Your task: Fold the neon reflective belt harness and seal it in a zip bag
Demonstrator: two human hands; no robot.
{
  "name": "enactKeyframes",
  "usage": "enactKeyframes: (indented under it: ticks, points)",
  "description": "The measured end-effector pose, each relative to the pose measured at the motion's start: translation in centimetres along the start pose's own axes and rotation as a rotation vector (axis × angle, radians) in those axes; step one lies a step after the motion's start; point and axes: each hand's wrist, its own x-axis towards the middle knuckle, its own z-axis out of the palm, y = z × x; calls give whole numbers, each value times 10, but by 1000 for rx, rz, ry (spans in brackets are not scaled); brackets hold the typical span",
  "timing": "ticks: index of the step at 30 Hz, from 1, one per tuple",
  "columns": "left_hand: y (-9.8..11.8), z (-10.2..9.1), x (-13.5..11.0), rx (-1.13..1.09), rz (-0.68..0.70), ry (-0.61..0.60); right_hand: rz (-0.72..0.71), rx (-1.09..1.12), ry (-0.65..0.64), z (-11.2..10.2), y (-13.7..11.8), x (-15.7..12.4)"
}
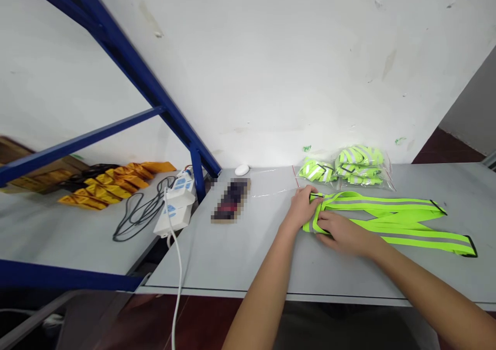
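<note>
A neon yellow-green reflective vest [387, 221] with grey stripes and black-edged ends lies flat on the grey table [248, 259], its straps stretching to the right. My left hand [301, 208] grips the gathered end of the vest from the far side. My right hand [341, 232] lies over the same bunched part, with its fingers curled on the straps. Just beyond the hands are clear plastic bags of folded vests [360, 166], one smaller bag [316, 171] to the left of a stack.
On the table stand a white oval object [242, 170] and a pixelated dark item [231, 200]. A blue metal shelf frame [132, 66] rises at left, above a white power strip [174, 213], black cables [139, 216] and yellow folded items [104, 190]. A wall stands behind.
</note>
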Motion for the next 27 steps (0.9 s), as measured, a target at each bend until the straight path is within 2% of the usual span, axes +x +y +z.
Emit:
enactKeyframes:
  ticks: [4,8,11,15,19,23,27]
  points:
    - [6,-9,-2,57,-5,-101,29,21,-47,-9,2,-1]
    - [11,-13,-3,183,-45,-149,151,10,-99,-23,8,-10]
    - [14,-9,-6,255,-111,-114,208,-32,9,-27,2,-22]
    - [22,0,-15,379,-186,-69,172,-198,233,-8,-21,-38]
    - [34,6,-23,466,-210,-64,154,-353,297,25,-30,-44]
    - [38,9,-33,487,-144,-113,192,-408,330,39,-21,-54]
    - [32,15,-49,543,108,-90,238,-389,399,37,-17,-83]
